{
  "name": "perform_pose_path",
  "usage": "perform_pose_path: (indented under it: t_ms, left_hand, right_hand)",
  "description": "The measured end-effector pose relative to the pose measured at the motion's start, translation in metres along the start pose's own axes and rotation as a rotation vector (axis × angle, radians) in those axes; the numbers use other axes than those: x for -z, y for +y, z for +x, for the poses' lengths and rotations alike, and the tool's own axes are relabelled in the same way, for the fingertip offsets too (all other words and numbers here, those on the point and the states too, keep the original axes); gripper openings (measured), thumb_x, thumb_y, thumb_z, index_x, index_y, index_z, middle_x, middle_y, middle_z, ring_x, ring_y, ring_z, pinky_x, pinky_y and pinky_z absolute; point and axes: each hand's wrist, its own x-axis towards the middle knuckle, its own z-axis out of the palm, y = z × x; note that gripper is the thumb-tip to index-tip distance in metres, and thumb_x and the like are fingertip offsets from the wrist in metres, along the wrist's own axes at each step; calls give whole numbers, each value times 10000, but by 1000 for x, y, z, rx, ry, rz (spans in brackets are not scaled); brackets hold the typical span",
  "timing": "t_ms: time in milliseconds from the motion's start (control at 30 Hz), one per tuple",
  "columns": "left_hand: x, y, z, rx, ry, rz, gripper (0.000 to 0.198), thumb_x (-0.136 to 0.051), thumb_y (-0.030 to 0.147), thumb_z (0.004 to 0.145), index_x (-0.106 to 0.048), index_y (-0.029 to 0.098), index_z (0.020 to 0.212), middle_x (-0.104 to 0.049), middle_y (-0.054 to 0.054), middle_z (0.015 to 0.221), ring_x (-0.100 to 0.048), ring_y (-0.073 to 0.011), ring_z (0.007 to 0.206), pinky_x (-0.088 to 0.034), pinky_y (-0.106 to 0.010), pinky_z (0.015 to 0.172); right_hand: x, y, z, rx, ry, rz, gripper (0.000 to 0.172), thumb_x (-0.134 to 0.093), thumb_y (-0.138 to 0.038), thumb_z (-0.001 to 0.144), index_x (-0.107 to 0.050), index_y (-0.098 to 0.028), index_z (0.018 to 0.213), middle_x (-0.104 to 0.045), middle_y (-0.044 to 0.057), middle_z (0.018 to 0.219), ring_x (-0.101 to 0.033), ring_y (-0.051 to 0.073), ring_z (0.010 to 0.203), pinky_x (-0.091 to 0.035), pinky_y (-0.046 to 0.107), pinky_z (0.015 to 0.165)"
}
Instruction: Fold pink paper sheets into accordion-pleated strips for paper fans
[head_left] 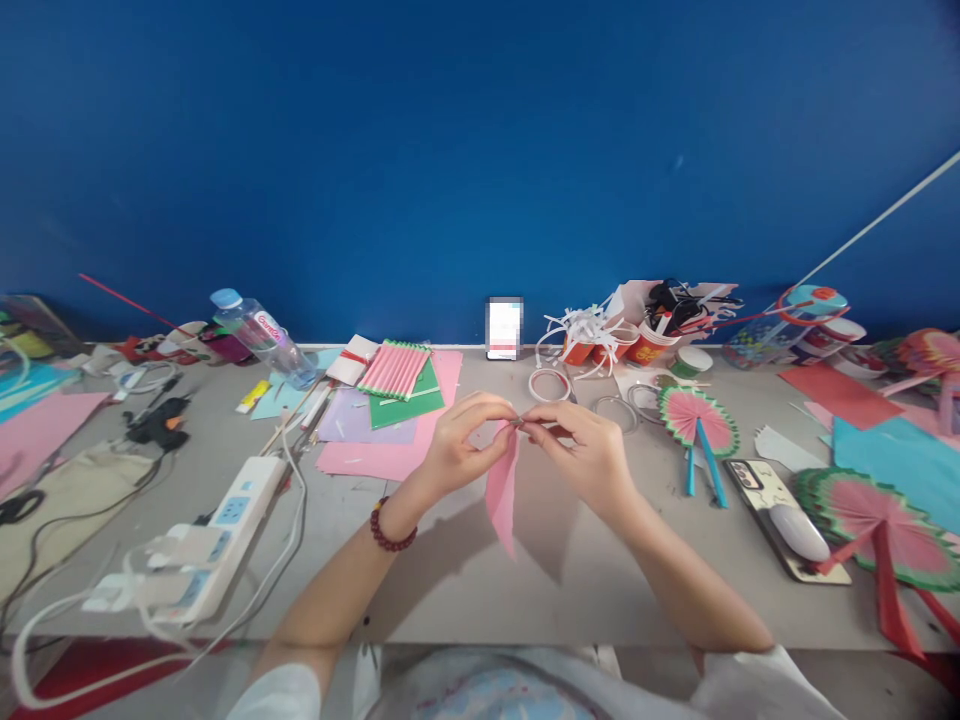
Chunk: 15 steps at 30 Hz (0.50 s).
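Observation:
A strip of pink paper [501, 490] hangs down from my fingertips above the middle of the table. My left hand [466, 440] pinches its top end between thumb and forefinger. From the other side my right hand [581, 445] closes on the same end, its fingertips meeting those of the left. Something small and dark shows where the fingertips meet, too small to make out. Beyond my left hand lie a folded pink-and-green paper bundle [395, 368], a green sheet [409, 405] and a larger pink sheet [352, 459].
A phone [503, 330] with a lit screen stands against the blue wall. Left are a power strip [240, 530], a glue gun [159, 422] and a water bottle [262, 335]. Paper fans [701, 420], tape rings [550, 386], cups [651, 348] and a mouse [796, 530] on a phone lie right.

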Motion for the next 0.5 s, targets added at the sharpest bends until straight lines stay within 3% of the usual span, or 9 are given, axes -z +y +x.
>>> perform_pose_path:
  t_ms: [233, 500]
  left_hand:
    - [2, 0, 0, -31, 18, -10, 147, -579, 106, 826, -638, 175, 942, -692, -72, 880, -639, -155, 835, -530, -297, 745]
    - [1, 4, -1, -5, 52, 45, 151, -571, 134, 840, -633, 182, 969, -690, -59, 869, -636, -144, 833, -547, -264, 695]
  right_hand:
    - [0, 0, 2, 98, 38, -11, 98, -610, -157, 821, -680, -224, 839, -716, 6, 786, -660, 124, 666, -546, 229, 641]
    - [0, -1, 6, 110, 34, -2, 88, -629, -174, 816, -696, -230, 827, -725, 16, 774, -677, 154, 723, -541, 263, 675]
